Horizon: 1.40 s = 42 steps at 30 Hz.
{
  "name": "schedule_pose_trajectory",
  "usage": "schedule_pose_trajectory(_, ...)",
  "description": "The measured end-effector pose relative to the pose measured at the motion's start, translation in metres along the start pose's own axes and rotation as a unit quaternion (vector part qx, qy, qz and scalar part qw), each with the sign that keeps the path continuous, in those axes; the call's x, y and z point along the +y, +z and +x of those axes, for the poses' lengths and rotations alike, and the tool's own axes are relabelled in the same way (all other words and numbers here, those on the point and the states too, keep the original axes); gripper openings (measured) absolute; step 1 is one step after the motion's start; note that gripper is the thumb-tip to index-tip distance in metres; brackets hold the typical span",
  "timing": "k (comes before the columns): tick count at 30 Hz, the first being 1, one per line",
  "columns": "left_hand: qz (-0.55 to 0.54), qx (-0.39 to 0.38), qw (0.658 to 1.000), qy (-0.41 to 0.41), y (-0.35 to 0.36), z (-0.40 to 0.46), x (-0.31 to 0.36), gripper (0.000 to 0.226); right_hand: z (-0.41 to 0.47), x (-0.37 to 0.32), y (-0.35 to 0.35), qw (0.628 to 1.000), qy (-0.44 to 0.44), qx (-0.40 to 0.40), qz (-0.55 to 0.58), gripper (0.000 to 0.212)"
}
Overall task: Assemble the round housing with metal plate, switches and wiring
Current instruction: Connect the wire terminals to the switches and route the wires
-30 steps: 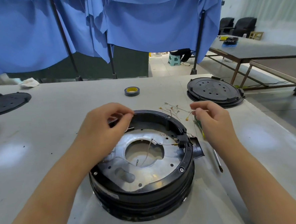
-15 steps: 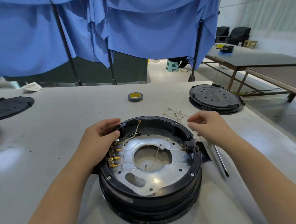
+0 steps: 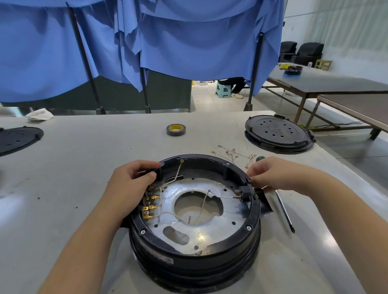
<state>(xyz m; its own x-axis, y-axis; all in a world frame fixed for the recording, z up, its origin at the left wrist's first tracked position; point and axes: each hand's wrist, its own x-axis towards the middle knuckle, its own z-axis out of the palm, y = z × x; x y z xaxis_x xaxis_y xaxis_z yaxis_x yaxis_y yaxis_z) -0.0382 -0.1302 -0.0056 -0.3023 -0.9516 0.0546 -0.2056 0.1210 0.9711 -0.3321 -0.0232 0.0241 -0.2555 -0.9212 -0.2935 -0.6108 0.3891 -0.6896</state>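
The round housing (image 3: pixel 196 258) sat low in the centre of the surface (image 3: pixel 76 176), metal plate (image 3: pixel 216 231) inside it. The left hand (image 3: pixel 128 187) curled its grip over the left rim; the right hand (image 3: pixel 274 173) pinched the right rim. Beyond lay loose wires (image 3: pixel 234 154) and a tape roll (image 3: pixel 176 129).

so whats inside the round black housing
A metal plate with a round hole, thin white wires and gold terminals by the left wall. The left hand covers the upper terminals.
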Motion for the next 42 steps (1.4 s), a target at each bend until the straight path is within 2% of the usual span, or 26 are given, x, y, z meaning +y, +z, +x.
schedule_pose_trajectory(5, 0.003, -0.003, 1.000, 0.000, 0.000, -0.001, 0.000, 0.026, 0.000, 0.001, -0.001, 0.996, -0.018, 0.043, 0.075, 0.009)
schedule_pose_trajectory(10, 0.003, -0.006, 1.000, 0.000, 0.000, -0.001, 0.002, 0.027, -0.003, -0.001, -0.005, 0.991, -0.030, 0.049, 0.118, 0.011)
schedule_pose_trajectory(17, 0.005, -0.002, 1.000, 0.001, 0.001, -0.002, 0.003, 0.025, -0.014, -0.002, -0.012, 0.996, -0.082, 0.021, 0.022, 0.008)
schedule_pose_trajectory(20, 0.008, 0.000, 1.000, 0.001, 0.001, -0.002, 0.003, 0.026, -0.018, 0.003, -0.012, 0.996, -0.086, 0.020, 0.026, 0.007)
schedule_pose_trajectory(29, 0.014, 0.001, 1.000, 0.001, 0.001, -0.003, 0.004, 0.027, -0.028, 0.018, -0.011, 0.986, -0.071, 0.103, 0.109, 0.006)
schedule_pose_trajectory(34, 0.000, 0.020, 1.000, -0.005, 0.004, -0.003, 0.006, 0.030, -0.034, 0.000, -0.016, 0.958, -0.089, 0.173, 0.212, 0.013)
schedule_pose_trajectory(37, 0.001, 0.031, 1.000, -0.003, 0.008, -0.004, 0.007, 0.035, -0.037, -0.020, -0.012, 0.947, -0.087, 0.146, 0.271, 0.021)
schedule_pose_trajectory(42, 0.002, 0.053, 0.999, 0.005, 0.013, -0.005, 0.007, 0.033, -0.034, -0.055, 0.009, 0.930, -0.089, 0.042, 0.355, 0.034)
